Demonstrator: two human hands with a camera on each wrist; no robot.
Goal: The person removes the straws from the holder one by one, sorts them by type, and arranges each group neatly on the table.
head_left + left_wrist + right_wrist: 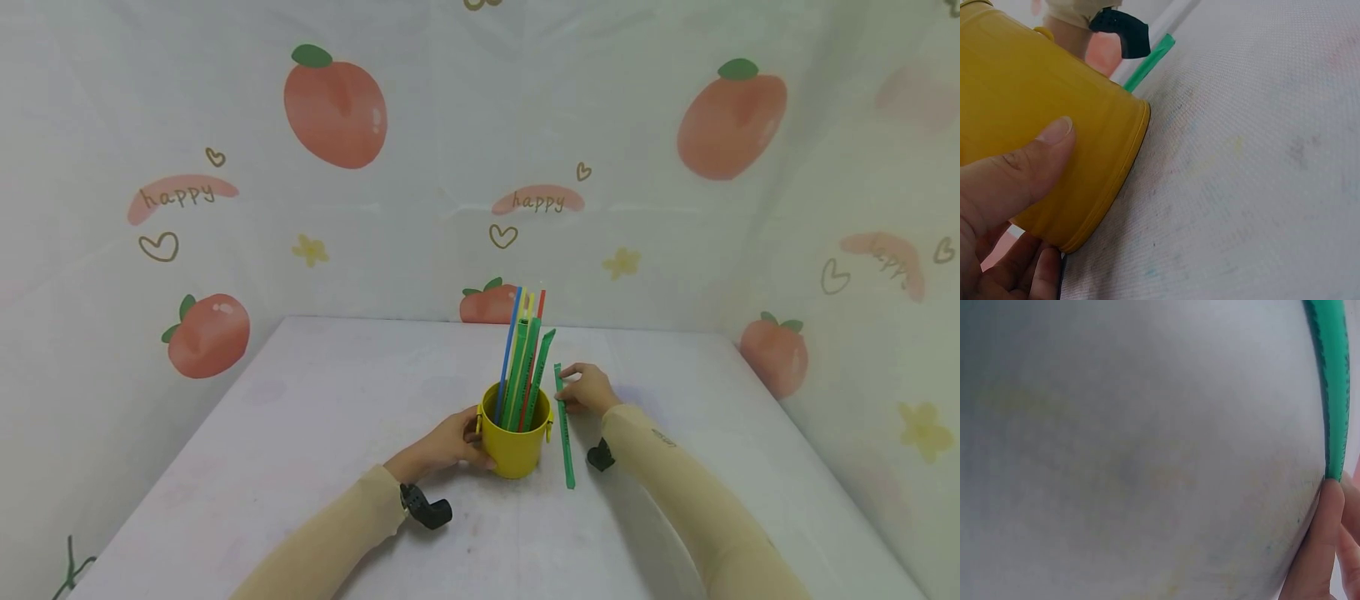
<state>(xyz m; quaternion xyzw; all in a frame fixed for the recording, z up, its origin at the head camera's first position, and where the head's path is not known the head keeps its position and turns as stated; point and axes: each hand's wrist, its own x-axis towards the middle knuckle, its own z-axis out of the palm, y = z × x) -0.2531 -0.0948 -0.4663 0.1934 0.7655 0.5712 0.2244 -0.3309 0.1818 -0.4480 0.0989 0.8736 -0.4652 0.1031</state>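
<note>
A yellow bucket (pixel 512 454) with small side handles stands upright on the table. My left hand (pixel 447 442) holds it from the left side; in the left wrist view the thumb (pixel 1022 165) lies along its wall and the other fingers go round near its base. Blue, yellow and red straws and several green-wrapped straws (pixel 522 367) lean inside the bucket. To its right, my right hand (pixel 588 390) pinches another green-wrapped straw (pixel 566 446) near its far end. The right wrist view shows this wrapped straw (pixel 1336 387) with printed marks, between thumb and fingers.
The white table (pixel 360 367) reaches back to a pale cloth backdrop (pixel 435 108) printed with fruit, hearts and flowers. A black wrist camera (pixel 426 507) sits on the left wrist, and another black camera (pixel 601 456) on the right.
</note>
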